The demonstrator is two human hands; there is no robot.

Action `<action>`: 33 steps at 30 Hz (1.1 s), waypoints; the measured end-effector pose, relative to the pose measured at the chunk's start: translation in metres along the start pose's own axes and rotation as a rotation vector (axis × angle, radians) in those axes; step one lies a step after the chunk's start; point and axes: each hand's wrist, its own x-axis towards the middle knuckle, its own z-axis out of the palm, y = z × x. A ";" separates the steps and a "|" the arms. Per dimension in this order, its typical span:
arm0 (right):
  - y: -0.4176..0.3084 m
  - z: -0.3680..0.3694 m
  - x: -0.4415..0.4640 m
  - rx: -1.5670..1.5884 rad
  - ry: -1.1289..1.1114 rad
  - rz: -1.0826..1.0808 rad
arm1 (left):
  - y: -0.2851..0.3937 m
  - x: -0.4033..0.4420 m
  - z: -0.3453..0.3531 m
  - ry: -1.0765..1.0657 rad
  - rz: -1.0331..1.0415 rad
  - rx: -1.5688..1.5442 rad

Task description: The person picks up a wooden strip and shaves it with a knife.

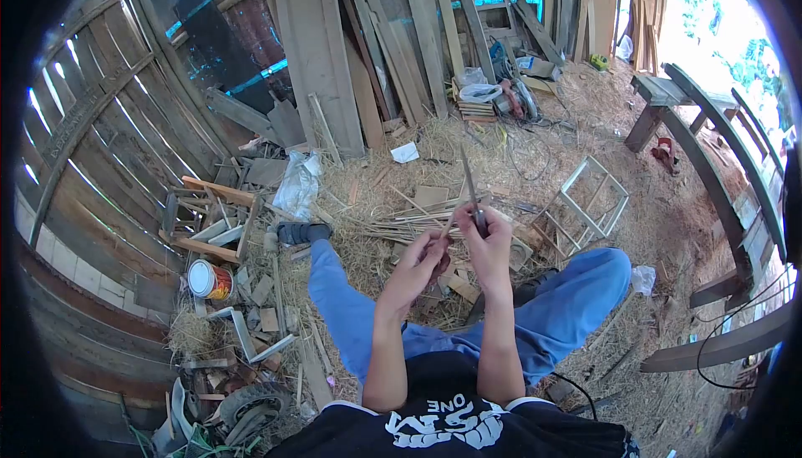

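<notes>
My right hand (pixel 488 237) is closed around the dark handle of a long thin blade (pixel 468 176), which points up and away from me. Just left of it, my left hand (pixel 419 268) is closed on a thin pale stick (pixel 449 226), whose tip shows close to the base of the blade. The two hands are close together above my spread legs. Below and beyond them, a pile of thin wooden sticks (pixel 401 229) lies on the shavings-covered ground.
A wooden frame (pixel 620 197) stands at the right, near a curved bench (pixel 712 153). Boards (pixel 322 40) lean on the back wall. At the left are a paint bucket (pixel 203 278), a small wooden stool (pixel 219 251) and a plastic bag (pixel 297 184).
</notes>
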 end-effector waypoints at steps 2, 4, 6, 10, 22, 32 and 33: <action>0.007 -0.002 0.002 0.052 0.055 0.027 | 0.000 0.000 -0.004 -0.050 0.012 0.085; 0.006 -0.004 0.003 0.062 0.096 0.040 | -0.005 0.002 -0.009 -0.044 0.065 0.144; 0.003 -0.006 0.003 0.034 0.123 0.040 | -0.005 0.001 -0.012 -0.050 0.099 0.188; 0.004 -0.005 0.004 0.032 0.102 0.010 | -0.002 0.001 -0.015 -0.051 0.107 0.198; -0.002 0.000 -0.006 -0.220 -0.279 -0.038 | -0.001 -0.001 -0.012 0.172 0.119 -0.237; 0.000 0.008 -0.007 -0.376 -0.354 -0.419 | 0.000 -0.007 -0.020 0.175 0.069 -0.424; -0.002 0.008 -0.007 -0.400 -0.360 -0.432 | 0.001 -0.009 -0.020 0.165 0.069 -0.450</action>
